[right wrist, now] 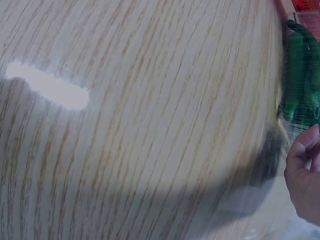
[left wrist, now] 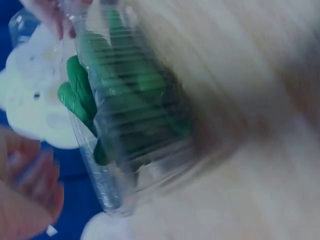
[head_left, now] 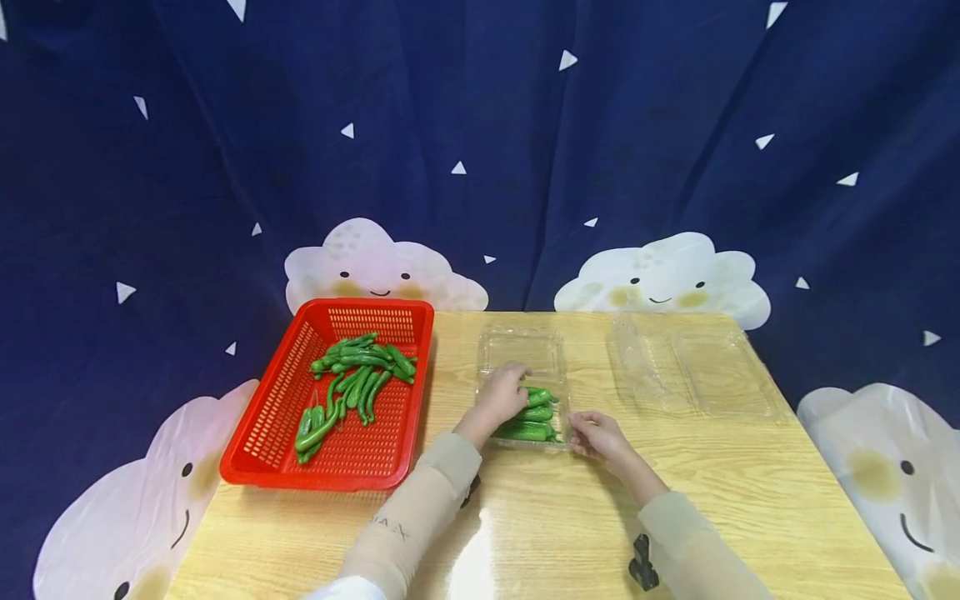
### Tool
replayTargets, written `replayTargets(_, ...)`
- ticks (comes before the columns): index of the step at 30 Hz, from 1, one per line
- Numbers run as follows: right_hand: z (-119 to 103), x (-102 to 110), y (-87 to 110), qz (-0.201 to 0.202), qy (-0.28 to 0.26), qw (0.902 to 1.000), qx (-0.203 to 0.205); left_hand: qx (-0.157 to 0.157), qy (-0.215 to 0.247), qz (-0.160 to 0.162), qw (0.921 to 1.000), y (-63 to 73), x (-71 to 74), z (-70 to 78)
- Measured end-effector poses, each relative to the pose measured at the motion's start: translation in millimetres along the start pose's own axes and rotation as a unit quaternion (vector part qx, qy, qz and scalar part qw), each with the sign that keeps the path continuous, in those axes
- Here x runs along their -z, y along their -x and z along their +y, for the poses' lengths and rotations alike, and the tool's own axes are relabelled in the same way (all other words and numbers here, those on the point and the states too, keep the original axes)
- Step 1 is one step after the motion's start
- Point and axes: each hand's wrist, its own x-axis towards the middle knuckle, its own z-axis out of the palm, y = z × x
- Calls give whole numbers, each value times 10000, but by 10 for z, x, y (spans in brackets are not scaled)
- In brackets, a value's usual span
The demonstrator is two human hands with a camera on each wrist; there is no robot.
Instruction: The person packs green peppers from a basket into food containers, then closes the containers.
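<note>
Item: long green peppers with glossy skins (head_left: 534,414), at least three, side by side in the near tray of a clear plastic hinged box (head_left: 521,354). The box stands at the middle of a pale wood-grain table (head_left: 562,533), lid folded open to the far side.

Item: red plastic basket with slotted walls (head_left: 315,481), left of the box, holding a loose heap of thin green peppers (head_left: 363,358).

Item: clear, empty-looking plastic packaging (head_left: 723,375), far right of the table; exact number of pieces hard to tell.

Item: left hand (head_left: 502,396), at the left side of the box and partly over the peppers there. Fingers loosely bent, partly spread; nothing visible in their hold. Blurred in the left wrist view; contact with a pepper cannot be told.

Item: right hand (head_left: 600,437), at the box's right edge. Thumb and forefinger nearly together, seeming to pinch the rim; the other fingers folded in.

Step, as judged: arranging peppers inside the box while the right hand steadies it. The next move probably calls for the left hand to straighten the row or fetch another pepper from the basket, with the box kept steady.
</note>
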Motion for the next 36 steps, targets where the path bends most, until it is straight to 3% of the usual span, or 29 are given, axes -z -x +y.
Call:
replayTargets(2, -3, 0, -3, -12, -22, 10000, 6, 562, 229, 883, 9942, 32, -7, -55)
replayTargets(5, -3, -1, -5, -44, -19, 10000, 22, 1269, 736, 1867, 9714, 110, -43, -158)
replayTargets(9, -7, 3, -10, -107, -20, 9999, 39, 1826, 1423, 2419, 9423, 260, -109, -296)
replayTargets(12, -10, 12, -18, -143, -49, 9999, -8, 2105, 1902, 2431, 9276, 393, -158, -377)
replayTargets(16, -6, 25, -25, -212, 15, 9998, -47, 2327, 2370, 2241, 9162, 559, -225, -441)
replayTargets(21, -7, 40, -30, -474, 112, 9988, -17, 2249, 2726, 2286, 9071, 703, -286, -478)
replayTargets(24, -17, 60, -50, -663, 105, 9977, -54, 2155, 3105, 2287, 8971, 758, -290, -484)
replayTargets(29, -102, 111, -146, -863, 526, 9948, -112, 2164, 4027, 2066, 8651, 802, -281, -498)
replayTargets(31, -176, 126, -209, -805, 730, 9941, -70, 2213, 4249, 2006, 8546, 811, -275, -502)
replayTargets(33, -231, 166, -334, -695, 778, 9945, -38, 2234, 4354, 1975, 8494, 816, -269, -507)
replayTargets(36, -220, 273, -678, -484, 578, 9971, 45, 2244, 4398, 1973, 8469, 819, -259, -504)
